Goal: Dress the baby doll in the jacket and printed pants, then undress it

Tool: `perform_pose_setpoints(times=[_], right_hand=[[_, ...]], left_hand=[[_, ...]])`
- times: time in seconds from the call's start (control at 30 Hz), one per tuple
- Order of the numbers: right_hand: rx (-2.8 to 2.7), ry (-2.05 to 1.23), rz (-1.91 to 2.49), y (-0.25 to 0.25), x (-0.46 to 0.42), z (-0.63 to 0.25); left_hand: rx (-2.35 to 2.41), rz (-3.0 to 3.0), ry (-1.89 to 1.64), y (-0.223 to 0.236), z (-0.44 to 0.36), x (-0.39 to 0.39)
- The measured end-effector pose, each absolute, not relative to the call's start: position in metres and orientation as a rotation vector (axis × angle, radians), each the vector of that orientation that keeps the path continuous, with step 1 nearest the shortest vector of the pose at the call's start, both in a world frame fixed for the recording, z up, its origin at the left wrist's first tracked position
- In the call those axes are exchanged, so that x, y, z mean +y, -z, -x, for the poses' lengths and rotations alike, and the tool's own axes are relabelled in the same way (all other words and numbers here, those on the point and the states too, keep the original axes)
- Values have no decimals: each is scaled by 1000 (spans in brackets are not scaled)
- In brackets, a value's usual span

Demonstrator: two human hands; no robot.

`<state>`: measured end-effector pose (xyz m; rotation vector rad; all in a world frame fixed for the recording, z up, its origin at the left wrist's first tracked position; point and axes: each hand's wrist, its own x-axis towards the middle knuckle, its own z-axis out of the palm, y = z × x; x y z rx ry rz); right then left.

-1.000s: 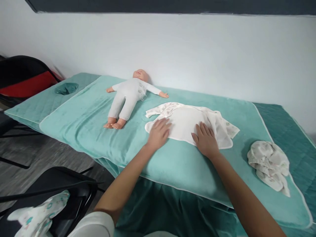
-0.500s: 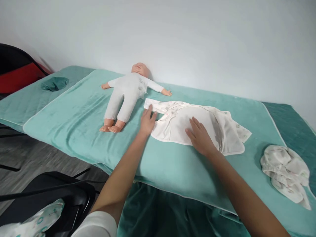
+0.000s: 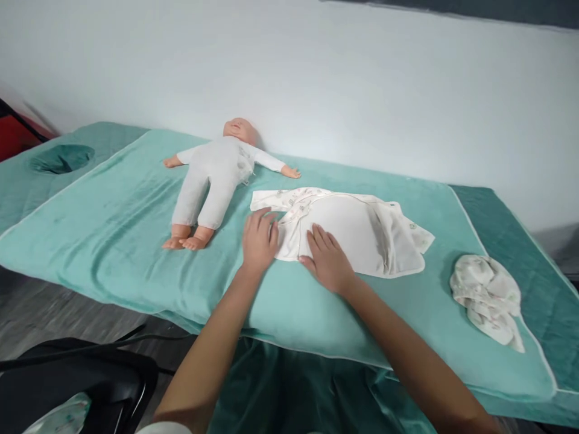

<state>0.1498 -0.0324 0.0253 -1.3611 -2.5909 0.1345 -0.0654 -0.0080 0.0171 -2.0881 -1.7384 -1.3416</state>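
Note:
A white baby top (image 3: 346, 226) with small printed figures lies spread on the turquoise bed cover (image 3: 312, 319). Its left sleeve is stretched out flat, while folds bunch on its right side. My left hand (image 3: 260, 238) rests at the top's left edge, just below that sleeve, fingers extended. With fingers out flat, my right hand (image 3: 328, 256) lies on the lower front of the top. Left of the garment a baby doll (image 3: 215, 175) in white is on its back, arms spread and feet toward me.
A crumpled printed cloth (image 3: 488, 298) sits at the right of the bed. The bed's face hole (image 3: 62, 158) is at the far left. A black chair (image 3: 81, 374) with a printed cloth (image 3: 63, 416) on it stands at lower left. A white wall (image 3: 344, 90) runs behind the bed.
My left hand moved from the top's body to its left sleeve, which is now straighter, then slightly down. My right hand slid left across the front. The camera view shifted.

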Motion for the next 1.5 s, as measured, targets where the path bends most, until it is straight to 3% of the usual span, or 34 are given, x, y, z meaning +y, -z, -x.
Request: perform_pose_setpoints(times=[0.13,0.27,0.33,0.53,0.67,0.8,0.97,1.1,1.33,1.5], right_hand=[[-2617,-319,1219,-35,-76,-150],[-2582,-789,943,-52,-98,-185],[-2346,-915,1082,-60,-91,-223],[-1569,-190,1887,-56,-34,-350],[-1497,-104,2256,-41,-11,-385],[-1556,-107,2103,-37,10,-400],[-1401,216,1952,-34,30,-411],[-1585,336,1763,-29,27,-393],[-2105,25,1284,-25,8,-354],[-2353,-94,1315,-15,0,-343]], left_hand=[[-1424,2526,1041,-26,38,-34],[-1349,2686,832,-27,22,-52],[-1408,2661,812,-26,19,-56],[-1478,2609,774,-24,16,-54],[-1496,2605,767,-22,16,-52],[-1521,2585,781,-20,17,-51],[-1552,2574,792,-19,17,-51],[-1554,2574,807,-18,17,-51],[-1537,2551,818,-18,16,-52],[-1558,2468,906,-17,16,-54]])
